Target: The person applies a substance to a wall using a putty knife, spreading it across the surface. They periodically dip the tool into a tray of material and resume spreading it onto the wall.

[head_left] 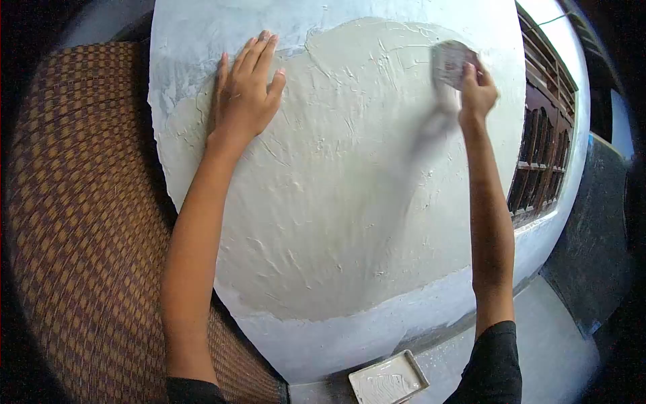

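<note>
My left hand lies flat on the wall with its fingers stretched upward, at the left edge of a wide coat of wet cream putty. Ridges and smears run all over the coat. At the upper right, my right hand grips a flat grey putty spreader by its right side, thumb on the near face. The spreader is smeared with putty and stands close over the upper right of the coat. Its far side and the fingers behind it are hidden.
A shallow tray with putty in it sits on the floor at the wall's foot. Brown checked woven material hangs to the left. Past the wall's right edge are a barred wooden window and a dark panel.
</note>
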`<act>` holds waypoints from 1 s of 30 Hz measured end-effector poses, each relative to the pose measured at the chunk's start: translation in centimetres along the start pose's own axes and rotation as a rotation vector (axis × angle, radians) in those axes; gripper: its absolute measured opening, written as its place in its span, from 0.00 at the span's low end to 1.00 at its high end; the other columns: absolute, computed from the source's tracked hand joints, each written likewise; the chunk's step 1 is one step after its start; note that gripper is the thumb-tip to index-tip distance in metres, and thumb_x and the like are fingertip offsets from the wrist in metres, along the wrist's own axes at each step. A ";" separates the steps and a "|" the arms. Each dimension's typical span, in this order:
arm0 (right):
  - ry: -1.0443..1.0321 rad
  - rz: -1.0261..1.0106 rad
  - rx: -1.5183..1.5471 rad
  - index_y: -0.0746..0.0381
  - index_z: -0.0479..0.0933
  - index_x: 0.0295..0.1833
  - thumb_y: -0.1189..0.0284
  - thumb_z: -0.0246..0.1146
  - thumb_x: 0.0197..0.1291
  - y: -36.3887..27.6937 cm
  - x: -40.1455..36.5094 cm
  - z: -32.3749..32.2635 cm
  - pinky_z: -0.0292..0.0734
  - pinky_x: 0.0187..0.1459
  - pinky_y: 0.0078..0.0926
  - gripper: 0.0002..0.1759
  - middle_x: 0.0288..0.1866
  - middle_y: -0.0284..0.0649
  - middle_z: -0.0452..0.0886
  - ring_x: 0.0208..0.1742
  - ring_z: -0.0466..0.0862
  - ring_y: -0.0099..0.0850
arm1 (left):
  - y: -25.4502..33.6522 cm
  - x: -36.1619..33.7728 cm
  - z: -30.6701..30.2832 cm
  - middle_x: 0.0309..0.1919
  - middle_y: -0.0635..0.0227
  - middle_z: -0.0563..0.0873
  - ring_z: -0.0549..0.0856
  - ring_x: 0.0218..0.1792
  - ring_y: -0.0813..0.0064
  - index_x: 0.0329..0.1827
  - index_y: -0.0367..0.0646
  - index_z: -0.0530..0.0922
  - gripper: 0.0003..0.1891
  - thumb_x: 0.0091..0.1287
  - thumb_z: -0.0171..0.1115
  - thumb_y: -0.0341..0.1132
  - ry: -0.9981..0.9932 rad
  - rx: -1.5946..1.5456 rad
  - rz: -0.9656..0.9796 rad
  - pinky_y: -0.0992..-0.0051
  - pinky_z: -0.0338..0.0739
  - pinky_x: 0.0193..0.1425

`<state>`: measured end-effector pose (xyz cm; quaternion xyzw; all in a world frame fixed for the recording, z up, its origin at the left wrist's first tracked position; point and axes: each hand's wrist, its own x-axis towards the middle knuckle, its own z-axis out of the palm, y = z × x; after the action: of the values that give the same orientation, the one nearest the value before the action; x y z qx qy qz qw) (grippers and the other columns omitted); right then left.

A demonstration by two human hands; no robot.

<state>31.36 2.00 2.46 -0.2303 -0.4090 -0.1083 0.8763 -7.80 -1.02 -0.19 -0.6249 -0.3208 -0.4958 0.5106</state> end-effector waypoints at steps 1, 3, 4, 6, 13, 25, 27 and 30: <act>0.058 0.017 0.076 0.69 0.77 0.60 0.74 0.62 0.63 0.5 0.5 -0.6 0.80 0.47 0.23 0.20 0.47 0.47 0.85 0.44 0.85 0.30 | 0.0 0.0 0.0 0.75 0.62 0.64 0.62 0.75 0.61 0.76 0.47 0.61 0.28 0.73 0.48 0.43 0.003 -0.014 0.000 0.46 0.47 0.78; 0.141 0.119 0.091 0.70 0.76 0.61 0.74 0.62 0.64 -0.3 0.8 -1.4 0.80 0.48 0.23 0.21 0.48 0.47 0.84 0.44 0.85 0.30 | 0.0 0.0 0.1 0.75 0.62 0.64 0.62 0.75 0.61 0.76 0.47 0.61 0.28 0.73 0.48 0.43 0.006 -0.021 -0.003 0.46 0.46 0.78; 0.143 0.124 0.143 0.71 0.75 0.62 0.74 0.62 0.65 -0.4 0.7 -1.1 0.80 0.48 0.24 0.22 0.48 0.47 0.84 0.44 0.84 0.30 | 0.0 0.0 0.3 0.75 0.63 0.64 0.62 0.75 0.61 0.76 0.48 0.61 0.28 0.73 0.48 0.43 0.015 -0.024 -0.003 0.47 0.46 0.78; 0.007 0.091 0.147 0.70 0.74 0.63 0.72 0.62 0.66 -1.5 -0.8 0.0 0.79 0.51 0.25 0.22 0.50 0.47 0.83 0.47 0.84 0.30 | 0.0 -0.1 0.5 0.75 0.63 0.64 0.62 0.76 0.61 0.76 0.48 0.61 0.28 0.73 0.48 0.43 0.024 -0.025 -0.003 0.47 0.46 0.78; -0.409 -0.202 0.175 0.68 0.75 0.63 0.68 0.63 0.67 -7.0 -5.4 8.2 0.77 0.51 0.23 0.22 0.50 0.45 0.85 0.48 0.84 0.27 | 0.0 0.0 0.1 0.75 0.64 0.63 0.62 0.76 0.62 0.76 0.49 0.60 0.29 0.73 0.48 0.43 0.012 -0.033 -0.004 0.47 0.47 0.78; -0.372 -0.102 0.115 0.65 0.78 0.61 0.69 0.65 0.66 -7.5 -4.5 12.1 0.79 0.45 0.20 0.20 0.46 0.46 0.86 0.43 0.85 0.26 | -0.2 -0.2 0.0 0.75 0.64 0.64 0.62 0.76 0.62 0.76 0.50 0.60 0.29 0.73 0.48 0.43 0.007 -0.026 0.012 0.46 0.47 0.78; -0.340 0.031 0.284 0.65 0.79 0.60 0.69 0.64 0.66 -7.7 -4.2 11.6 0.79 0.44 0.20 0.19 0.44 0.47 0.86 0.43 0.85 0.27 | -0.2 -0.1 -0.1 0.75 0.64 0.64 0.62 0.75 0.62 0.76 0.50 0.60 0.29 0.73 0.48 0.44 0.014 -0.021 0.015 0.47 0.47 0.78; -0.414 -0.057 0.381 0.65 0.79 0.59 0.69 0.64 0.66 -7.2 -5.1 11.9 0.79 0.42 0.20 0.19 0.44 0.45 0.86 0.41 0.84 0.27 | 0.0 0.0 0.0 0.75 0.64 0.64 0.62 0.75 0.62 0.76 0.49 0.60 0.29 0.73 0.49 0.44 0.010 -0.034 0.002 0.47 0.47 0.78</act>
<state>17.43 1.60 7.47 -0.0672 -0.5985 -0.0049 0.7983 -7.84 -0.98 -0.22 -0.6314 -0.3088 -0.5039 0.5020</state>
